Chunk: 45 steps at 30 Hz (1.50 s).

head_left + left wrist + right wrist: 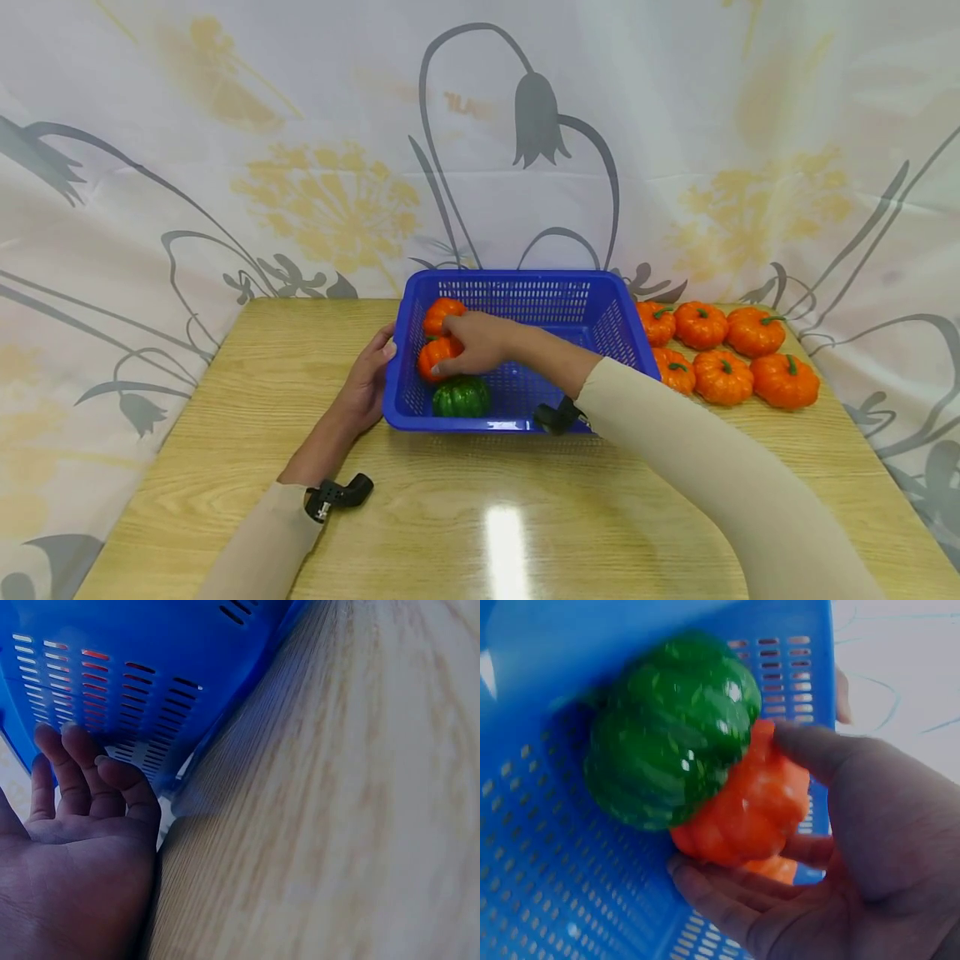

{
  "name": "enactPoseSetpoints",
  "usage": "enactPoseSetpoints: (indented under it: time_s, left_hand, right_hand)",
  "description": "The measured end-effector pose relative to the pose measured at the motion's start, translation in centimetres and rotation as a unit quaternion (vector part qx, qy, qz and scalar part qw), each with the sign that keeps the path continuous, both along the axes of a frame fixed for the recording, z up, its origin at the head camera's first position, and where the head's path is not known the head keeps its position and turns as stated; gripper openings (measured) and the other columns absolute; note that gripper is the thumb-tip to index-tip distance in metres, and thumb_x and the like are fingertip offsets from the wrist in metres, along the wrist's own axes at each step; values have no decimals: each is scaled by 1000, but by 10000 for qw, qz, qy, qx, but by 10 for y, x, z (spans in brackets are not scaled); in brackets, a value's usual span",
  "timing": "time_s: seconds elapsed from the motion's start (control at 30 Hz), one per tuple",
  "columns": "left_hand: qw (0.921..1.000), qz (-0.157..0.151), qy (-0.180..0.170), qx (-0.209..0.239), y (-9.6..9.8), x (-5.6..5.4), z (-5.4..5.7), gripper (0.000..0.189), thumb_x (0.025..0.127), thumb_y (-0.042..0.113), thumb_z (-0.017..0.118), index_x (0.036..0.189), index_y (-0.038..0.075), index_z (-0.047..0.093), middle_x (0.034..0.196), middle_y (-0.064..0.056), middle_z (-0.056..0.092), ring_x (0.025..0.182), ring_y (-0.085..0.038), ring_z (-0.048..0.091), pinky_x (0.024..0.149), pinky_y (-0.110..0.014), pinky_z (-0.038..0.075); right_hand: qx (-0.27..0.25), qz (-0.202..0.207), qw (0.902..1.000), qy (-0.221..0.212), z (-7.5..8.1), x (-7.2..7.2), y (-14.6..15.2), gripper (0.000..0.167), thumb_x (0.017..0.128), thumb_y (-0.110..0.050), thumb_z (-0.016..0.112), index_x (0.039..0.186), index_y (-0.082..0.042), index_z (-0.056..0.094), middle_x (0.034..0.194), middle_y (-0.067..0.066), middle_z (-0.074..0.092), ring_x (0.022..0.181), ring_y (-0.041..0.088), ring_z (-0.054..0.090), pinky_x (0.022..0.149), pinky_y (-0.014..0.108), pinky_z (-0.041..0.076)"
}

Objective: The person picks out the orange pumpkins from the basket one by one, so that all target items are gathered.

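Observation:
My right hand (pixel 480 342) reaches into the blue plastic basket (pixel 517 423) and grips a small orange pumpkin (pixel 433 358) between thumb and fingers. In the right wrist view, this orange pumpkin (pixel 742 806) sits against a glossy green pumpkin (pixel 679 735), which lies nearer the basket's front wall. Behind them, at the back left corner, is a second orange pumpkin (pixel 444 315), partly covered by the hand. My left hand (pixel 367 379) is outside the basket's left end. Its loosely bent fingers (pixel 90 772) rest at the slotted side wall, palm turned up.
Several orange pumpkins (pixel 722 377) with green stems stand in two rows on the wooden table (pixel 420 517), right of the basket. A patterned cloth (pixel 337 125) hangs behind the table. Each wrist wears a black camera.

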<state>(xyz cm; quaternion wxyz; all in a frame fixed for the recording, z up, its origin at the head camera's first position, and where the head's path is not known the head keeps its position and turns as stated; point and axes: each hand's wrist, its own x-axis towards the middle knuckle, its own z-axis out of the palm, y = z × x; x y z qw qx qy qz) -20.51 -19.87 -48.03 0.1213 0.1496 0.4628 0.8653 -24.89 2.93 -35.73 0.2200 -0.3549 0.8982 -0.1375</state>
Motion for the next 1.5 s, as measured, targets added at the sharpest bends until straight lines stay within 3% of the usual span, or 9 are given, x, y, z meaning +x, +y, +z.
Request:
enactPoseSetpoints:
  time_s: [0.4,0.77,0.9,1.13,1.5]
  left_hand:
    - [10000,-16,41,41,0,-1,-2,32,112,18,41,142,22,51,126,-2,68,109,-15,70,91,-31,60]
    - [9998,-100,158,80,0,-1,-1,33,112,17,42,143,22,51,124,-3,69,109,-17,70,91,-33,60]
    - [9995,-159,196,173,-1,-1,-2,32,113,17,42,143,21,51,124,-5,70,108,-18,71,90,-33,60]
    - [9993,-197,216,245,-1,0,-2,32,113,16,41,143,20,51,125,-5,70,109,-19,71,90,-33,61]
    - [9993,-165,222,268,-1,0,-3,31,113,17,43,142,21,52,123,-3,70,107,-18,70,89,-31,60]
  right_hand:
    - [-16,-389,9992,-47,-2,6,-3,52,95,-41,72,128,-5,56,107,11,67,94,23,63,82,33,53]
    - [-336,-221,9988,284,8,14,9,53,91,-33,75,130,-3,54,116,13,64,99,24,62,85,33,57]
    - [-525,-115,9973,505,9,23,19,55,89,-30,75,131,-3,51,122,16,60,101,26,62,87,37,57]
    - [-1003,-273,9925,647,18,43,43,60,89,-26,76,137,-3,50,128,17,55,109,28,61,94,40,58]
    - [-1916,-611,9749,956,26,74,93,65,87,-26,81,141,-7,50,135,10,54,109,23,61,92,40,60]
